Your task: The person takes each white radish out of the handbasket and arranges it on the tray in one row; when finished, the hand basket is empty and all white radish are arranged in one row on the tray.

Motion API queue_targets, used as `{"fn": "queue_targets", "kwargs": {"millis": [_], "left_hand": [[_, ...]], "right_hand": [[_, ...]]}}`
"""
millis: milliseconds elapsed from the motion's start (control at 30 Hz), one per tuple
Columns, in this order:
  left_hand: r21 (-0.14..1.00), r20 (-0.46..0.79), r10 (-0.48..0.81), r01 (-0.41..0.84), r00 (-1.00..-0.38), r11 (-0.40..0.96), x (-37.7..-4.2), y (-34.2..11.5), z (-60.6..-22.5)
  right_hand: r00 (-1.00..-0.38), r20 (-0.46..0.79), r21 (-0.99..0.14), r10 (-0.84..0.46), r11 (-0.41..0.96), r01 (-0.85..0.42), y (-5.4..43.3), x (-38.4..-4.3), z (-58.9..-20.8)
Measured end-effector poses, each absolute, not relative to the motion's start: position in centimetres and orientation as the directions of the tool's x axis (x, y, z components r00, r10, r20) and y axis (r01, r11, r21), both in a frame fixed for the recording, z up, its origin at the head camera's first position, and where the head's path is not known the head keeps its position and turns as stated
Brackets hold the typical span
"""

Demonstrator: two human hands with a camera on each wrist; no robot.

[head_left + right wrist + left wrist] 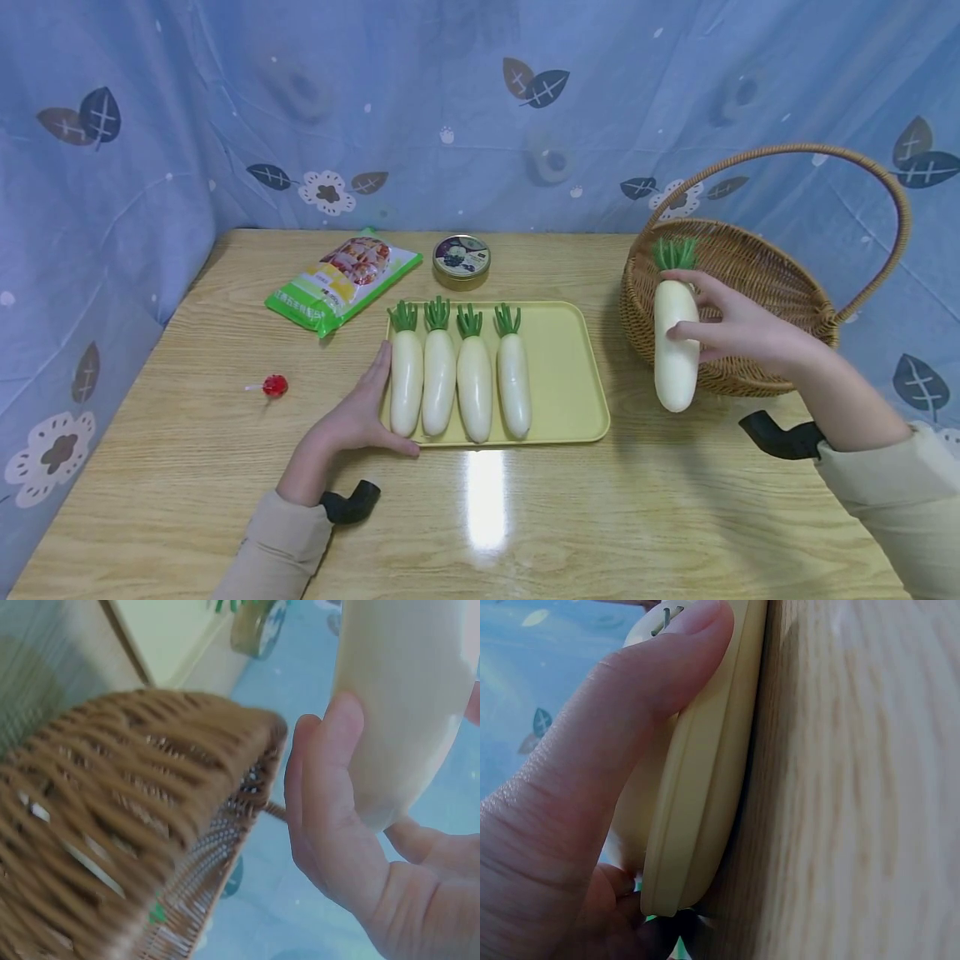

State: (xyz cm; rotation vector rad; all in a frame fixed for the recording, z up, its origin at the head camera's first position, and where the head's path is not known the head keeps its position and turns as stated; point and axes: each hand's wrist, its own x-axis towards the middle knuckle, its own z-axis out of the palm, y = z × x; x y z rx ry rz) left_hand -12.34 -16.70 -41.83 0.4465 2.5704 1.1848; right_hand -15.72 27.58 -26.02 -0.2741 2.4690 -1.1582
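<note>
In the head view my right hand holds a white radish with a short green top, fingers on one side and thumb on the other. The radish hangs upright, overlapping the near left rim of the wicker basket. My left hand grips the front left corner of a yellow tray, its thumb on the front rim and its fingers along the left side. Several more white radishes lie side by side on the tray, green tops toward the back.
A green and white food packet and a round tin lie behind the tray. Off to the left is a red lollipop. The basket's tall handle arches above it; green shows through the weave. A blue patterned curtain hangs behind.
</note>
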Motion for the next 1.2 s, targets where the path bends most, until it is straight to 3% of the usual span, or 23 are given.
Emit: {"fn": "queue_targets", "kwargs": {"millis": [1200], "left_hand": [[0.768, -0.116, 0.383, 0.162, -0.916, 0.62, -12.4, -16.6, -41.9]], "right_hand": [[-0.831, -0.275, -0.879, -0.484, 0.477, 0.013, 22.6, -15.4, -28.8]]}}
